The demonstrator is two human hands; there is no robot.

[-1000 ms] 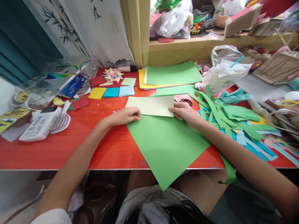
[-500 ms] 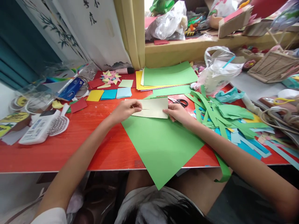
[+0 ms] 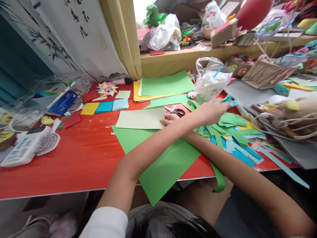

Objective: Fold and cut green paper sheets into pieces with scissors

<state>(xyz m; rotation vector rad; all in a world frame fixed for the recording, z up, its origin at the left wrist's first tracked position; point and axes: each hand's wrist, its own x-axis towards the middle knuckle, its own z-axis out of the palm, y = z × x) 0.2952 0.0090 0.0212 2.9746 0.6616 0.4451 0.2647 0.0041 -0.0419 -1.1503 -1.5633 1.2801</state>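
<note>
A large green sheet [image 3: 158,158] lies on the red table [image 3: 74,158] and hangs over its front edge. On the sheet's far corner lies a folded pale yellow paper [image 3: 141,119]. My right hand [image 3: 168,120] holds this paper's right edge, fingers closed on it, mostly hidden under my left forearm. My left arm crosses over the right one. My left hand [image 3: 210,110] is stretched out over the heap of green strips [image 3: 223,127], its fingertips at a crumpled teal scrap [image 3: 230,100]. Black-handled scissors [image 3: 177,111] lie just beyond my right hand.
A clear plastic bag [image 3: 213,82] stands behind the strips. Stacked green and yellow sheets [image 3: 165,86] lie at the back, small coloured squares [image 3: 106,106] and paper stars [image 3: 106,88] to their left. A white remote and a brush [image 3: 47,143] are far left, cables [image 3: 279,124] far right.
My left hand has let go of the pale paper's left edge and swung across my right arm to the strips on the right. The view has shifted right.
</note>
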